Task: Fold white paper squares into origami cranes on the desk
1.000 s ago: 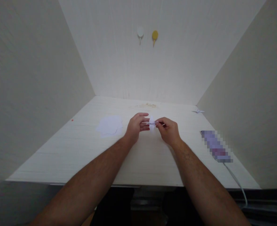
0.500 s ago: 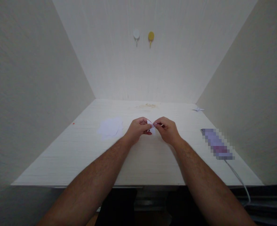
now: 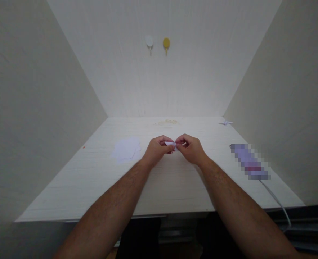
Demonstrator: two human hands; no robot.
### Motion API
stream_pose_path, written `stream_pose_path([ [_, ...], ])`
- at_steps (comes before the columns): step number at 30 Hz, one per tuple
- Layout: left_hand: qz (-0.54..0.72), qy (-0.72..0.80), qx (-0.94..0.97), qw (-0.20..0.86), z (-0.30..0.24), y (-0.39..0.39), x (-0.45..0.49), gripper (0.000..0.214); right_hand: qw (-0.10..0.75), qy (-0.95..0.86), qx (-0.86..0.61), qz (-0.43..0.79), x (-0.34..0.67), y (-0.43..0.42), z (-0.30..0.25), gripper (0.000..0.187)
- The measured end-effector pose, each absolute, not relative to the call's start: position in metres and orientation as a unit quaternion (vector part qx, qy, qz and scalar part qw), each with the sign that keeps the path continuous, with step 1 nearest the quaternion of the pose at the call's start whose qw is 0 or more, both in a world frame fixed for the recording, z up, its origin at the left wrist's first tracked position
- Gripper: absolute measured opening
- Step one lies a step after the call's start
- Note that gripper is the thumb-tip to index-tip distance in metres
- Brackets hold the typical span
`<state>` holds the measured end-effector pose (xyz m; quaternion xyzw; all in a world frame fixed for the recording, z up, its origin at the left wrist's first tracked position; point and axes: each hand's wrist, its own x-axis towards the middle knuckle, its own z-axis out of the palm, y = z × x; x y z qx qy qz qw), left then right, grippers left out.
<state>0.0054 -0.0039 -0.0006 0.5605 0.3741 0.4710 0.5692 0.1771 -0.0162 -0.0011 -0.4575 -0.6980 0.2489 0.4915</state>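
White paper (image 3: 169, 143), a small piece, is pinched in the fingertips of both the left hand (image 3: 158, 149) and the right hand (image 3: 190, 148), over the middle of the pale table (image 3: 172, 190). Loose sheets (image 3: 126, 148) lie to the left, a pixelated flat object (image 3: 249, 162) to the right, and a small pointed paper shape (image 3: 225, 123) at the far right.

The held paper (image 3: 169, 143) and the paper stack (image 3: 125, 148) at left are white, tinged lilac. Fine grey streaks line the off-white worktop (image 3: 94, 194). The left hook (image 3: 149, 41) is white, the right hook (image 3: 166, 42) yellow, the pixelated device (image 3: 243, 158) purple and maroon.
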Motion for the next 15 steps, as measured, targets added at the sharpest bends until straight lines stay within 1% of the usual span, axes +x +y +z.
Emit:
stream_pose_path([
  [4, 0.465, 0.351, 0.561, 0.588, -0.002, -0.003, 0.004, 0.030, 0.512, -0.666, -0.447, 0.309, 0.180, -0.014, -0.002, 0.013],
  [11, 0.421, 0.359, 0.550, 0.625, -0.005, -0.002, 0.002, 0.029, 0.456, -0.705, -0.420, 0.345, 0.187, -0.012, -0.001, 0.008],
  [15, 0.406, 0.359, 0.523, 0.658, -0.003, -0.003, 0.002, 0.030, 0.430, -0.700, -0.409, 0.397, 0.190, -0.013, -0.001, 0.006],
])
